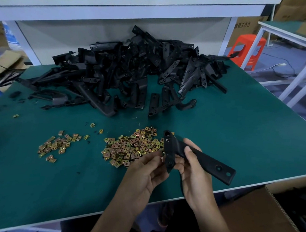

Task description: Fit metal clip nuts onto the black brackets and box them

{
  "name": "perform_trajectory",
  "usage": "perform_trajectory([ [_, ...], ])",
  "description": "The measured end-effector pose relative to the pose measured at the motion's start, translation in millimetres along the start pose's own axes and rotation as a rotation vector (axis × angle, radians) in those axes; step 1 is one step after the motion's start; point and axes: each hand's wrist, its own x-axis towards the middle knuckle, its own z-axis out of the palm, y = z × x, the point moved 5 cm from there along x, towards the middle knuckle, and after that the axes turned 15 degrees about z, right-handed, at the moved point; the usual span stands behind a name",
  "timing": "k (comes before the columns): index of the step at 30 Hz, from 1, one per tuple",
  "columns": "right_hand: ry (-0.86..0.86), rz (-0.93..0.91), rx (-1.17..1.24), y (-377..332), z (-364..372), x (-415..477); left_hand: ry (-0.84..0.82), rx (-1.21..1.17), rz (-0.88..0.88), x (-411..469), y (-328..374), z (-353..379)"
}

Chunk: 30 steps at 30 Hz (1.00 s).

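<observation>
green table (235, 137), right hand (193, 172) gripping bracket (208, 161), left hand (146, 171) pinching clip nut (161, 158)

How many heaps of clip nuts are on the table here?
2: a large heap just beyond the left hand, a smaller heap further left. A few strays lie apart; others may be hidden.

Bare green mat (235, 130) right of clip nuts (130, 146); bracket pile (126, 70) behind.
</observation>
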Motion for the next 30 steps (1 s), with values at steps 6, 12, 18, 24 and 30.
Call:
perform_trajectory([
  [6,-0.051,-0.021,-0.038,2,2,-2,-0.036,-0.03,0.005,-2,1,9],
  [12,-0.033,-0.043,-0.052,3,-1,0,0.004,-0.092,-0.03,-1,-4,4],
  [18,-0.018,-0.107,-0.141,7,-3,2,0.033,-0.098,-0.017,-1,-4,0],
  [24,-0.047,-0.172,-0.306,9,-3,3,0.074,-0.104,-0.004,0,-6,-4],
  [30,-0.013,-0.194,-0.356,13,-6,5,0.023,-0.101,0.02,-5,-3,-4],
])
